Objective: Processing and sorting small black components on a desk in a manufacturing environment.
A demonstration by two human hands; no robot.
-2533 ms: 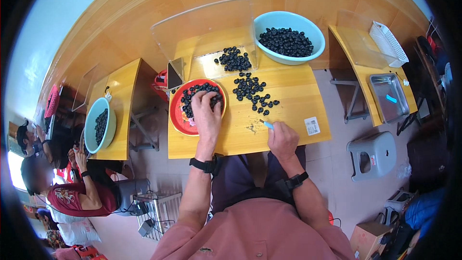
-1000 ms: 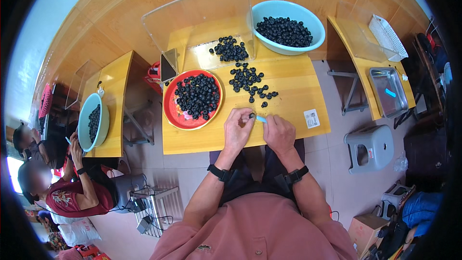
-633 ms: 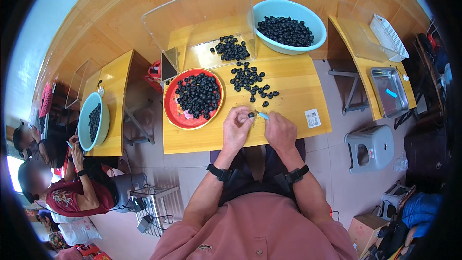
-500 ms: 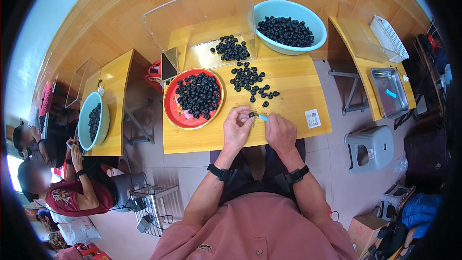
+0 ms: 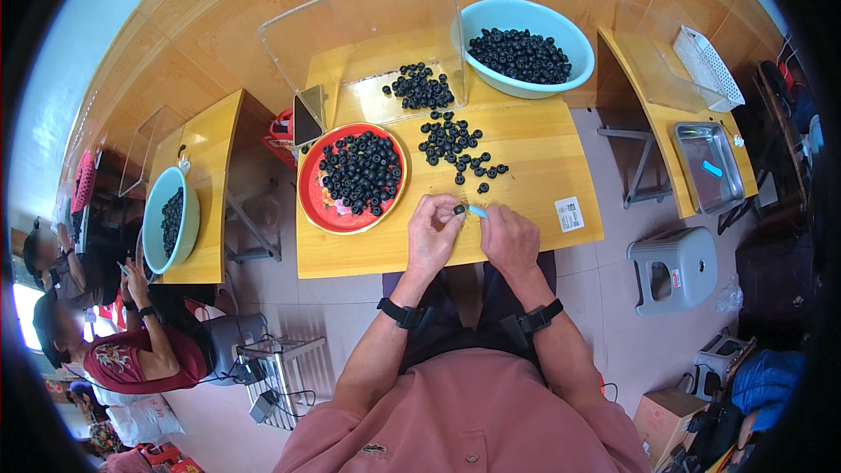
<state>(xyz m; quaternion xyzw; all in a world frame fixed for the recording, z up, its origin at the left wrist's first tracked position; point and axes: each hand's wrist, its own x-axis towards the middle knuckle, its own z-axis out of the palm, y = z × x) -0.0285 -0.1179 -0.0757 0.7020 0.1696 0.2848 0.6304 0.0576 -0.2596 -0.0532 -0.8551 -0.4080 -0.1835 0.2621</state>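
Over the near edge of the yellow table [image 5: 368, 260], my left hand [image 5: 430, 235] pinches a small black ring-like part [image 5: 459, 209] between thumb and fingertips. My right hand [image 5: 510, 240] is closed round a slim tool with a light blue handle [image 5: 477, 211], its end pointing at that part. Whether the tip touches it is too small to tell. Just beyond my hands lie several loose black parts [image 5: 449, 141] of the same kind. Left of my left hand stands a red round tray [image 5: 308, 203] with a heap of black parts inside.
A light blue basin [image 5: 582, 52] of black parts stands at the back right, beside a clear plastic bin [image 5: 359, 2] lying with more. A white label [image 5: 569, 215] sits at the right. Leftward, a person [image 5: 144, 355] works near another basin [image 5: 188, 236]. A grey stool [image 5: 679, 263] stands rightward.
The black part has turned slightly in my left fingers, and a small gap now shows between it and the blue handle. My arms have hardly moved.
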